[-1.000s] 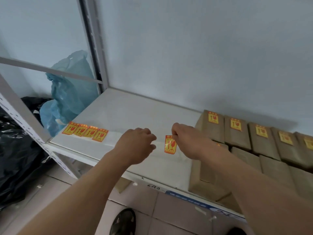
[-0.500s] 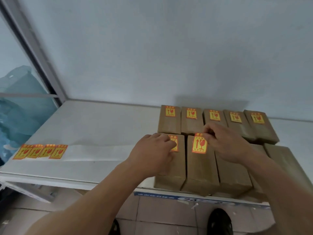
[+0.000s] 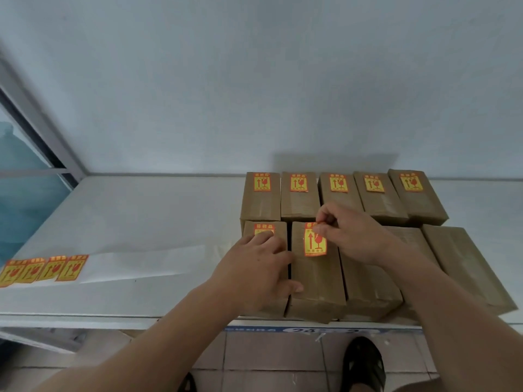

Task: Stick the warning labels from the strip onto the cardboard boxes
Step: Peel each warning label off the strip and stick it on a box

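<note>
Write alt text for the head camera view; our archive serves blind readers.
A person's right hand pinches the top of a warning label onto a front-row cardboard box, while the left hand rests on the neighbouring labelled box. Five labelled boxes stand behind, and a strip with four labels lies left on the shelf.
</note>
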